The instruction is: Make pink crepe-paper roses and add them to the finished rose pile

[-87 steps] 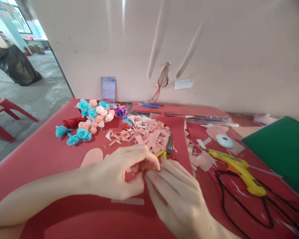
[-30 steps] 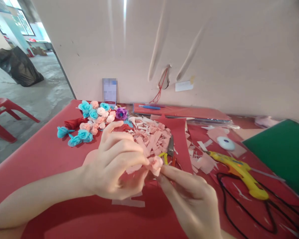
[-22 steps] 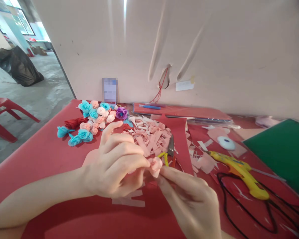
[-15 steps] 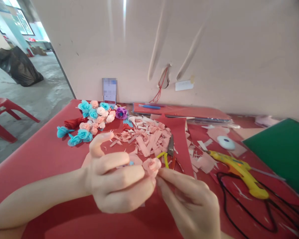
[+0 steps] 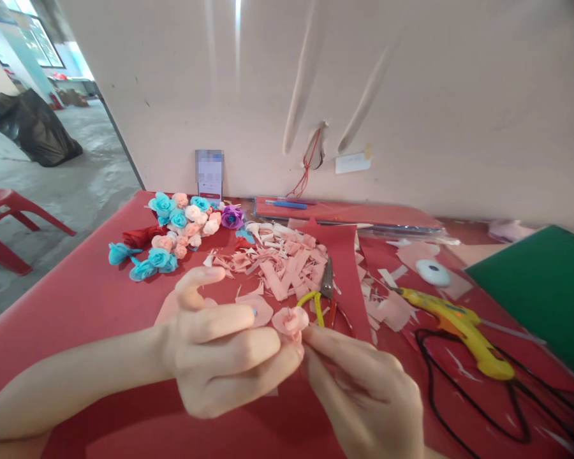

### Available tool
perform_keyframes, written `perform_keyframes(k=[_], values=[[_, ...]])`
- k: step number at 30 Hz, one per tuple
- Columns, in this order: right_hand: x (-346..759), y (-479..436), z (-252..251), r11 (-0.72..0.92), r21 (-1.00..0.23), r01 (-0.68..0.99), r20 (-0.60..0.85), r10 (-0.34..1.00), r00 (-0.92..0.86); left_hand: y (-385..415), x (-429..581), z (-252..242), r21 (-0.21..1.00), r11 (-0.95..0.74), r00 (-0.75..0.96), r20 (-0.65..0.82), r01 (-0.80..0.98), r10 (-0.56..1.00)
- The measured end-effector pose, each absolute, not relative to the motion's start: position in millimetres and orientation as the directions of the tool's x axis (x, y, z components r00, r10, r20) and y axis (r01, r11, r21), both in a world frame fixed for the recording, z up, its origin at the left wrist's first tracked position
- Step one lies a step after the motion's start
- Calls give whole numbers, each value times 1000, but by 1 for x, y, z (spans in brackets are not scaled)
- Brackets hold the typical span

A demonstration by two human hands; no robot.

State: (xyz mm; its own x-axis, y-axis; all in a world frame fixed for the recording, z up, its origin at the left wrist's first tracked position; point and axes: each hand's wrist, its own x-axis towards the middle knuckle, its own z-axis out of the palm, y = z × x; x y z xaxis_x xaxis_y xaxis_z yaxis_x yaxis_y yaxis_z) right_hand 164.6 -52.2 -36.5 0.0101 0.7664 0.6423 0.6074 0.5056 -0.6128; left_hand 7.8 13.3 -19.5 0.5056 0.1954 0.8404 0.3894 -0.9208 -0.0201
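A small pink paper flower [image 5: 293, 320] is pinched between both hands over the red table, its curled petals facing up. My left hand [image 5: 234, 354] holds its base from the left, with the index finger raised and bent away. From the right, my right hand [image 5: 363, 382] grips the flower's lower side between thumb and fingertips. Behind the left fingers lies a pink paper petal piece [image 5: 262, 312], partly hidden. Just beyond the flower rest scissors [image 5: 324, 294] with yellow and red handles, beside a heap of pink paper scraps [image 5: 287, 264].
Finished paper flowers [image 5: 176, 229] in blue, pink, white and purple cluster at the left back, before a propped phone [image 5: 210, 175]. At right are a yellow glue gun [image 5: 463, 335] with black cable, a white oval object [image 5: 433, 273] and a green sheet [image 5: 540, 293].
The flower has tilted slightly and a curled petal shows more openly. My left fingers have shifted a little to the right; the right hand stays nearly in place.
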Motion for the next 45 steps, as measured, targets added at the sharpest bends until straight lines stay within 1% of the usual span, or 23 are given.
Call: perform_keyframes(k=[1, 2, 3, 4, 5, 7, 8, 9, 12, 19, 23, 26, 28, 31, 33, 35, 38, 42, 43, 45], values=[[165, -52, -36, 507, -622, 597, 642, 767, 18, 13, 7, -22, -179, -922, 527, 849, 342, 31], [165, -51, -36, 503, -631, 590, 636, 771, 24, 13, 8, -25, -245, -916, 520, 853, 317, -48], [165, -51, -36, 498, -640, 585, 629, 777, 27, 13, 9, -27, -239, -921, 500, 864, 307, -58], [165, -52, -36, 493, -649, 579, 621, 783, 30, 13, 10, -30, -151, -939, 469, 883, 309, 13], [165, -52, -36, 485, -660, 574, 609, 792, 31, 13, 12, -31, -25, -954, 442, 889, 300, 116], [165, -53, -35, 477, -684, 552, 594, 804, 41, 12, 16, -33, 196, -949, 423, 860, 246, 287], [164, -54, -35, 473, -696, 540, 584, 811, 43, 12, 18, -33, 268, -939, 427, 839, 218, 338], [164, -54, -35, 474, -704, 528, 582, 812, 47, 11, 19, -33, 313, -930, 427, 826, 195, 368], [163, -54, -36, 477, -715, 511, 575, 817, 42, 11, 21, -32, 365, -914, 419, 813, 176, 405], [163, -54, -37, 479, -694, 538, 591, 806, 45, 10, 21, -31, 374, -914, 403, 820, 159, 406], [163, -56, -39, 463, -671, 579, 599, 799, 57, 9, 21, -28, 340, -915, 401, 824, 216, 401], [162, -56, -39, 453, -645, 616, 614, 787, 63, 9, 21, -27, 251, -922, 383, 853, 295, 355], [162, -56, -39, 459, -627, 629, 623, 780, 51, 9, 20, -26, 141, -924, 383, 880, 354, 281], [163, -55, -38, 470, -600, 648, 641, 766, 38, 12, 16, -23, -66, -905, 422, 897, 420, 130], [163, -55, -38, 477, -576, 664, 662, 749, 37, 14, 13, -19, -184, -888, 458, 888, 422, 34], [163, -54, -39, 486, -558, 673, 681, 732, 36, 15, 11, -17, -259, -880, 491, 870, 398, -34], [161, -52, -39, 521, -544, 657, 708, 705, 27, 14, 10, -16, -277, -873, 479, 876, 401, -57], [161, -51, -38, 556, -547, 626, 718, 696, 9, 10, 9, -17, -235, -881, 471, 882, 410, -16], [162, -51, -37, 550, -557, 623, 708, 707, 9, 10, 9, -17, -196, -894, 475, 879, 403, 21], [163, -51, -36, 527, -596, 606, 669, 743, 11, 9, 10, -17, -52, -928, 470, 872, 370, 138]])
